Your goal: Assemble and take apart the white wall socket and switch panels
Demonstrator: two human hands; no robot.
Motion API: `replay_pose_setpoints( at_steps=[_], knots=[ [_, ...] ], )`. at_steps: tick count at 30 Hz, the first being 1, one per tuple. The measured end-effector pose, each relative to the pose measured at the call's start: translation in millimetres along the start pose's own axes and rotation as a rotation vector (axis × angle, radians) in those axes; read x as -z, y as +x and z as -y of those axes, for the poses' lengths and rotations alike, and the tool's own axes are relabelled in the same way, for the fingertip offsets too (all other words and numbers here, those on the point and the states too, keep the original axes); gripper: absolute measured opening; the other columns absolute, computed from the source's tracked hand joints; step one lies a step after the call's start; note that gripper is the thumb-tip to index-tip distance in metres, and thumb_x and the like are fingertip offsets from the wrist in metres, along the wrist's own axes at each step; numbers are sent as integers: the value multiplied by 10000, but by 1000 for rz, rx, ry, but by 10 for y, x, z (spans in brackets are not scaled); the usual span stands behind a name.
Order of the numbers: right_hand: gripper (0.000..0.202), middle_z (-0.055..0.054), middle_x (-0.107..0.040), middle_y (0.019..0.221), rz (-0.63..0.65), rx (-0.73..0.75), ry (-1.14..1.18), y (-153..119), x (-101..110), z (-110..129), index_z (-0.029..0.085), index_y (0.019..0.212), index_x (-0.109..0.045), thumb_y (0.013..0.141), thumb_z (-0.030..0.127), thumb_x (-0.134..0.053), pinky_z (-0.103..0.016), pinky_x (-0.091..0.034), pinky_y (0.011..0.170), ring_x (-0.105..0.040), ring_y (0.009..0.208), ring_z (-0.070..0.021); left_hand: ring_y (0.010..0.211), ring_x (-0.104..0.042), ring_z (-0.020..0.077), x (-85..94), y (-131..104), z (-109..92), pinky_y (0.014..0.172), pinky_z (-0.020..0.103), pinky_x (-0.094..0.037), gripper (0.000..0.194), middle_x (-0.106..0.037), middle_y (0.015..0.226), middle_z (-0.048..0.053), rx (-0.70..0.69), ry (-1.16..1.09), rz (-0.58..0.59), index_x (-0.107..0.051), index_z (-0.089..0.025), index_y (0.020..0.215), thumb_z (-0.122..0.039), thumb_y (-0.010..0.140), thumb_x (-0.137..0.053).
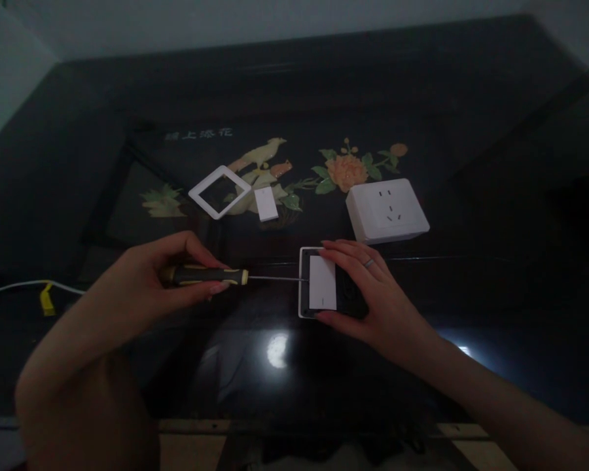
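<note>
My left hand (177,275) is closed around the black and yellow handle of a screwdriver (220,276). Its thin shaft points right, and the tip meets the left edge of a white rocker on a wall switch (322,288). My right hand (360,284), with a ring on one finger, grips that switch by its upper and lower edges, fingers on top and thumb below. The switch has a dark inner frame with a white rocker on its left half; the right part is dark and partly covered by my hand.
Beyond my hands lie a white square frame (220,192), a loose white rocker plate (266,204) and a white socket box (390,210). They rest on a dark glossy table (255,379) with a bird-and-flower picture. A white cable (29,285) with a yellow tag lies at left.
</note>
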State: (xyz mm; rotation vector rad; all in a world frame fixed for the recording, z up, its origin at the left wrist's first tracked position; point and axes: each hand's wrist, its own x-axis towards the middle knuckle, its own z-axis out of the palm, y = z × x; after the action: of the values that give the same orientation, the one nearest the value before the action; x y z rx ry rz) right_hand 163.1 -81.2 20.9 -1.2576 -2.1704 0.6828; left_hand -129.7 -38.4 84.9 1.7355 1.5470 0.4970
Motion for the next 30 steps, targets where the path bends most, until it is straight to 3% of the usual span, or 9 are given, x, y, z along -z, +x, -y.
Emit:
replay_pose_setpoints(
  at_steps=[6, 14, 21, 30],
  knots=[
    [601, -159, -541, 1411, -30, -2, 2, 1, -30, 9, 210, 1338, -450, 819, 352, -717, -615, -424, 1063, -460, 1328, -340, 612, -701, 153, -21, -63, 15, 533, 187, -559, 270, -730, 739, -11, -112, 37, -21, -687, -252, 774, -437, 641, -832],
    [627, -161, -542, 1406, -54, 13, -7, -7, -63, -3, 189, 1341, -439, 809, 350, -728, -605, -402, 1086, -456, 1324, -335, 601, -639, 133, 10, 5, 63, 525, 181, -489, 246, -692, 707, -21, -85, 118, 121, -670, -225, 790, -435, 713, -771],
    [629, -149, -536, 1407, -64, 9, 14, -15, -77, -11, 223, 1351, -436, 808, 346, -728, -606, -406, 1075, -455, 1325, -338, 767, -658, 156, -67, 133, 136, 699, 225, -512, 154, -720, 831, -3, -32, 70, 341, -672, -213, 855, -355, 804, -702],
    [635, -125, -509, 1453, -34, 11, 36, -22, -66, -19, 258, 1383, -455, 801, 275, -707, -629, -385, 1089, -416, 1367, -342, 862, -687, 197, -207, 213, 153, 831, 298, -536, 189, -755, 924, 11, -45, 83, 457, -723, -239, 920, -394, 823, -674]
  ],
)
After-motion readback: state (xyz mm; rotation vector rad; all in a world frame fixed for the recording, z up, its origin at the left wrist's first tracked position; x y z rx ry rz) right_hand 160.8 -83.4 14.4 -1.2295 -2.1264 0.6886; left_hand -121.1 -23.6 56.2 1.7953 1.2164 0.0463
